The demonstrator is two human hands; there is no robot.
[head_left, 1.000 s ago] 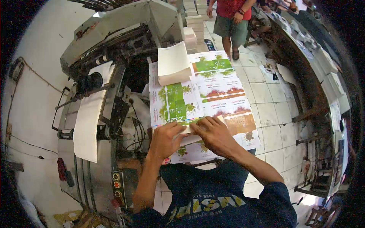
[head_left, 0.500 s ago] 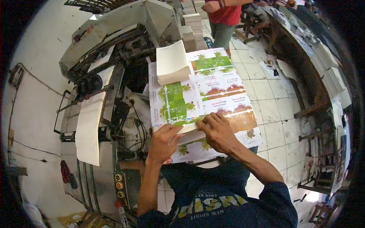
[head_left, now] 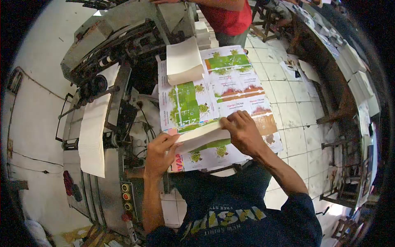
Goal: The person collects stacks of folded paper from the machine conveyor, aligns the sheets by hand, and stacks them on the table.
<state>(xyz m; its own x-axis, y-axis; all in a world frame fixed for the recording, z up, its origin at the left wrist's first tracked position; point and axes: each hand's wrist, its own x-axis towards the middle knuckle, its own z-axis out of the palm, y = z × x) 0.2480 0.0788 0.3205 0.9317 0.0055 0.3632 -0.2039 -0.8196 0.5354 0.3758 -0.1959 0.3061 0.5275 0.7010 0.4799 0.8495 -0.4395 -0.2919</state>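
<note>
Wall (head_left: 39,111), pale and scuffed, stands at the far left. Next to it comes a large grey machine (head_left: 119,82), with rollers near its top and a long run of cream paper (head_left: 94,138) hanging down over its front. Low on its right side sits a column of round buttons (head_left: 125,196).

The left hand (head_left: 159,153) is just right of the machine, palm inward, its thumb and fingers closed together on the left end of a thin bundle of paper (head_left: 199,132). A pink strip (head_left: 177,160) with lettering lies just below those fingertips. The bundle slants up to the right between the two hands, over printed sheets (head_left: 236,88) in green, brown and white. Beyond it, on the same sheets, rests a thick stack of blank paper (head_left: 184,61), apart from both hands.

The right hand (head_left: 246,133) has its fingers bent and closed on the bundle's right end; its thumb is mostly hidden, so how firmly it presses is hard to tell. Behind the sheets stands another person in a red shirt (head_left: 230,18). Farther right are the tiled floor (head_left: 292,136) and a long bench holding paper piles (head_left: 364,96).
</note>
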